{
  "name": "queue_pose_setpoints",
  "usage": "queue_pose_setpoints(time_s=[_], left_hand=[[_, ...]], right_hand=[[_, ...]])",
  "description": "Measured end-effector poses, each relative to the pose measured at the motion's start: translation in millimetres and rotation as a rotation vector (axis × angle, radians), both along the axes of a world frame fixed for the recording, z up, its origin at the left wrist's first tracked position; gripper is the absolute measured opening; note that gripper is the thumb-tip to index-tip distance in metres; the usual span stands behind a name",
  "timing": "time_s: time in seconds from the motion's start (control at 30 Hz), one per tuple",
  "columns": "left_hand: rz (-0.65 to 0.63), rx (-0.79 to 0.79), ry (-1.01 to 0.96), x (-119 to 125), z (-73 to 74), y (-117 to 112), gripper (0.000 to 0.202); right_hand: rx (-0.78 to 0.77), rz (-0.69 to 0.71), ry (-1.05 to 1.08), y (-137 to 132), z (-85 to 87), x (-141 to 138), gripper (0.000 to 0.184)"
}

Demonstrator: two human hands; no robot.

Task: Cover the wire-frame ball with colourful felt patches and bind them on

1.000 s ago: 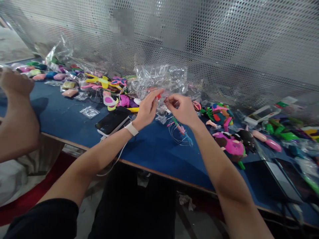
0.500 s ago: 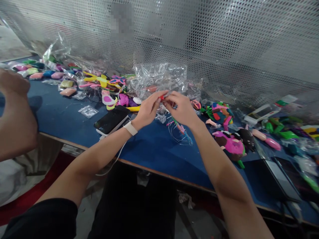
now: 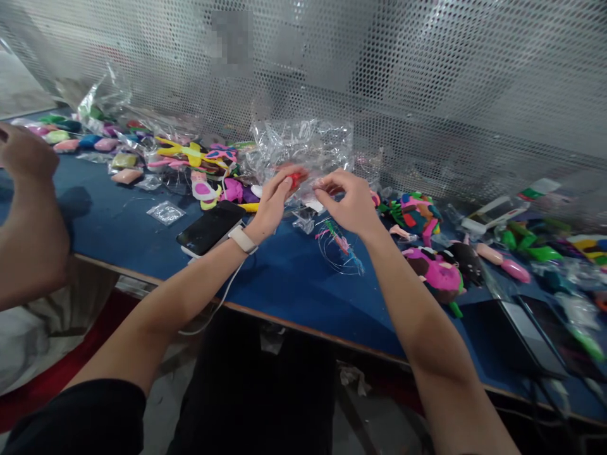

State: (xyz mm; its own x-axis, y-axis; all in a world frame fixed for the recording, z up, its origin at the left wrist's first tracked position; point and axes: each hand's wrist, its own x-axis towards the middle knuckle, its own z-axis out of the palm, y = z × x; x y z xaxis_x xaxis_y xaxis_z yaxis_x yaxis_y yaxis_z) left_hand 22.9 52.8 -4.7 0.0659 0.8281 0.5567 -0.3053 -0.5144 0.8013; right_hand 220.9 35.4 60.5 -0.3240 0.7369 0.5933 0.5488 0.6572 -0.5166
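Observation:
My left hand [image 3: 272,201] is closed on a small red piece [image 3: 294,181] that looks like modelling clay; its fingers are slightly smeared by motion. Apart from it, to the right, my right hand [image 3: 348,201] has thumb and fingertips drawn close together; whatever is between them, if anything, is too small to make out. Behind both hands lies a crumpled clear plastic bag [image 3: 327,142]. A small bundle of coloured strings [image 3: 342,243] rests on the blue table [image 3: 284,278] below my right hand. Near my left wrist is a black phone [image 3: 213,226] on a white object.
Colourful clay figures [image 3: 439,268] and a pink clay lump [image 3: 515,270] lie at the right, near dark devices [image 3: 515,332]. Bagged clay pieces [image 3: 107,144] and a yellow figure [image 3: 190,153] are at the left. Another person's arm [image 3: 33,221] reaches in there. A perforated metal panel [image 3: 379,63] stands behind.
My hands, together at the red piece before, have moved apart. The left hand carried the red piece left; my right hand shifted slightly right, away from it.

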Motion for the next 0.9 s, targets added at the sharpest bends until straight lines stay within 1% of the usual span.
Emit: queue_pose_setpoints(time_s=[0.07, 0.17, 0.23, 0.37, 0.43, 0.53, 0.6, 0.7, 0.8, 0.9], left_hand=[[-0.066, -0.058, -0.039, 0.2, -2.9, 4.7, 0.034], [-0.136, -0.105, -0.013, 2.3, -7.4, 7.7, 0.029], [-0.159, -0.112, 0.030, 5.0, -9.6, 7.3, 0.029], [-0.175, -0.091, 0.106, 9.3, -12.0, 5.6, 0.032], [-0.169, -0.115, 0.074, 8.7, -12.9, 7.3, 0.030], [-0.168, -0.200, -0.045, 4.2, -14.3, 13.2, 0.027], [-0.211, -0.271, -0.099, 0.5, -14.7, 16.7, 0.027], [-0.330, -0.356, -0.117, -1.6, -13.6, 16.5, 0.027], [-0.436, -0.379, -0.133, 0.7, -10.4, 9.1, 0.025], [-0.450, -0.380, -0.133, 3.3, -6.7, 0.9, 0.019]], right_hand=[[-0.008, 0.008, 0.017, 1.7, -1.2, 1.3, 0.007], [-0.014, -0.008, 0.014, 4.2, -5.0, 1.1, 0.010], [-0.022, -0.022, 0.017, 5.7, -8.3, 0.0, 0.011], [-0.019, -0.038, 0.008, 7.6, -11.5, -0.9, 0.008], [-0.013, -0.043, -0.002, 8.4, -10.6, 0.4, 0.008], [-0.008, -0.036, 0.040, 10.0, -8.4, 3.7, 0.011], [-0.004, -0.004, 0.090, 11.1, -7.8, 5.2, 0.012], [0.004, 0.017, 0.092, 11.4, -8.5, 5.1, 0.014], [0.019, -0.033, 0.033, 9.6, -9.4, 3.2, 0.017], [0.038, -0.077, 0.011, 8.4, -10.1, 2.3, 0.020]])
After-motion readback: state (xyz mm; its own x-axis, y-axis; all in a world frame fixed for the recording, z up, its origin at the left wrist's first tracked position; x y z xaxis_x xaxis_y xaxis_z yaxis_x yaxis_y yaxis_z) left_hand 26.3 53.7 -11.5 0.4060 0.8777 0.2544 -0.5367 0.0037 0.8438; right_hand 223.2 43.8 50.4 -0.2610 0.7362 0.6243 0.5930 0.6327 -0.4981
